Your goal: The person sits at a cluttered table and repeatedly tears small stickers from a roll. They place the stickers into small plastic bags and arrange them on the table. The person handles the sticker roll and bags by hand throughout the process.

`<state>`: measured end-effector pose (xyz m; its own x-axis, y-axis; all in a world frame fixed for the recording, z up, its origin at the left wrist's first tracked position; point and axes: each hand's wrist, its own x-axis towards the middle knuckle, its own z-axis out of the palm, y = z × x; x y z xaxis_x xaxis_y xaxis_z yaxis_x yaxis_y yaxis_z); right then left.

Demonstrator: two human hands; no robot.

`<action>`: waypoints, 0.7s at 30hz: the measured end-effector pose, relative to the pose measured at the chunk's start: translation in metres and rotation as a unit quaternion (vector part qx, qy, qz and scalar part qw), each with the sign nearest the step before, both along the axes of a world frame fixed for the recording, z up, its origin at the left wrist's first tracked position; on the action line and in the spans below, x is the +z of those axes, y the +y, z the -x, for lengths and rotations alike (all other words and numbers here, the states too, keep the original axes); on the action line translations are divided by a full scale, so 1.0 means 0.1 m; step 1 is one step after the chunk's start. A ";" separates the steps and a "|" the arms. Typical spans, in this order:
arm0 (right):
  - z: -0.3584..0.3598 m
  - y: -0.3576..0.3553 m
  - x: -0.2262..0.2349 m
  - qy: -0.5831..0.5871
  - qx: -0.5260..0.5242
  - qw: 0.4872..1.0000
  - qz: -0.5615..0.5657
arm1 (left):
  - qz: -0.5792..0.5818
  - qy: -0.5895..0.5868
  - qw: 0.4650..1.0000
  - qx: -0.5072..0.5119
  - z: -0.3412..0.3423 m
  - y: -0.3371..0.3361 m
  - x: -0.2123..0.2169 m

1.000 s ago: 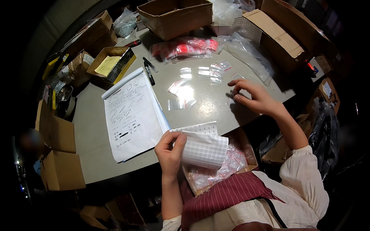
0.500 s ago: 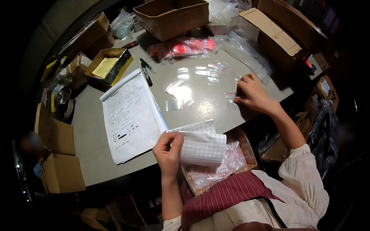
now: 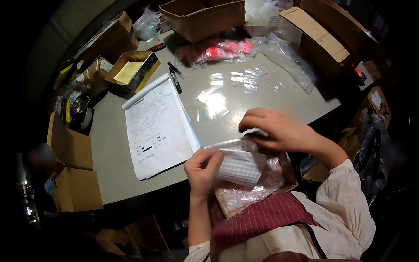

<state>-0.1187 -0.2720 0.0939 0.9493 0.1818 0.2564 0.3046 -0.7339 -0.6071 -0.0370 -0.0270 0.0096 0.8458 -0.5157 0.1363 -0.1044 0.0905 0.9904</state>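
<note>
My left hand (image 3: 201, 171) pinches a folded white sheet of round stickers (image 3: 242, 168) between thumb and fingers. The sheet hangs over an open cardboard box of small clear zip bags (image 3: 235, 198), which hold tiny white rings. Just above the sheet's far edge is my right hand (image 3: 275, 131), its fingers curled inward and slightly blurred. A greyish bit shows between those fingers, too hidden to name. Beyond my hands, several small zip bags (image 3: 250, 81) lie on the grey table (image 3: 170, 180), with one bag with a ring (image 3: 276, 85) toward the right.
A written notepad (image 3: 157, 131) lies left of my hands, with a black marker (image 3: 176, 82) beside it. Red-printed plastic packs (image 3: 214, 52) and a large clear bag (image 3: 288, 59) lie farther back. Cardboard boxes (image 3: 205, 22) line the back; an open carton (image 3: 76, 187) stands at the left edge.
My right hand has moved left and nearer, from a small bag on the table to above the sticker sheet. The left hand still holds the sheet. The view has shifted slightly.
</note>
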 end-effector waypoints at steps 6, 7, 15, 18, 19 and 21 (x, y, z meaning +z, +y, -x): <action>-0.17 0.29 -0.26 -0.069 0.016 0.986 0.150 | -0.029 -0.054 0.998 0.020 0.03 -0.04 0.03; -0.15 0.29 -0.28 -0.079 0.013 0.984 0.160 | -0.044 -0.071 0.996 0.021 0.03 -0.04 0.02; -0.04 0.31 -0.41 -0.147 0.036 0.972 0.177 | -0.072 -0.056 0.995 0.030 0.02 -0.10 0.08; 0.00 0.11 -0.41 -0.148 0.060 0.978 0.135 | -0.058 -0.023 0.998 0.033 0.01 -0.09 0.06; -0.03 -0.07 -0.33 -0.133 0.049 0.984 0.106 | -0.057 -0.020 0.998 0.033 0.00 -0.10 0.04; -0.14 -0.55 -0.24 -0.053 -0.038 0.997 0.044 | -0.064 -0.010 0.997 0.042 0.00 -0.10 0.05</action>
<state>-0.1044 -0.3269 0.0695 0.9299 0.1369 0.3414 0.3049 -0.8061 -0.5072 -0.0370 -0.0367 0.0146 0.8842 -0.4581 0.0917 -0.1266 -0.0461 0.9909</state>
